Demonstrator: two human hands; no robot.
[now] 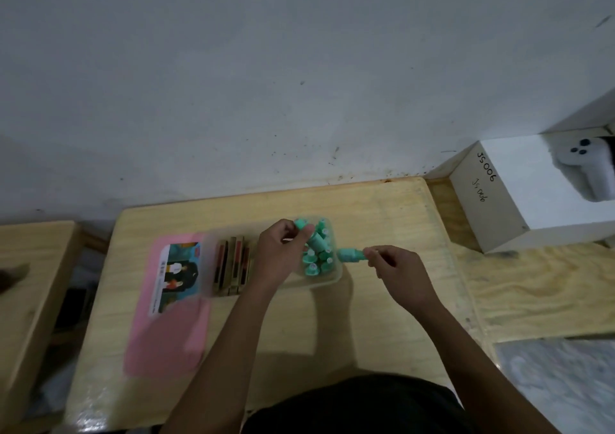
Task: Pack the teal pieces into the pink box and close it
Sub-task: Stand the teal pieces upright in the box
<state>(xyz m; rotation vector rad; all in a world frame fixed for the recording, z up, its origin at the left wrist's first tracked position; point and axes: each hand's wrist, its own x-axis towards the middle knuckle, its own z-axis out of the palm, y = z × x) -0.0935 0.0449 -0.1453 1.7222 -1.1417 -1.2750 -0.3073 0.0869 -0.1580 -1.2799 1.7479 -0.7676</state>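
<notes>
on the wooden table (pixel 382 207) in front of you the box (pixel 336 277) stands open, its pink lid (pixel 173 340) lying flat to the left of it with a printed label (pixel 178 273) facing up. most of the packing looks done: a cluster of teal pieces (pixel 316 260) already sits in the right end of the box, some upright and some leaning, while the left end is taken by a row of brown-and-red items (pixel 233 263) standing on edge. what is left, as far as i can judge, is the two pieces you have in hand and then the lid, which is not yet on. your left hand (pixel 279 253) is over the far part of the box, fingers and thumb curled round a teal piece (pixel 304 225) held above the cluster; whether it touches the ones beneath, i cannot tell. your right hand (pixel 396 267) is just beside the box's right wall, pinching a second teal piece (pixel 349 255) by one end between thumb and fingertips, the piece roughly level with its free end pointing at the box and reaching its rim. no loose teal pieces show on the bare table, though your arms hide part of it. a white carton (pixel 519 193) stands well apart on the right.
</notes>
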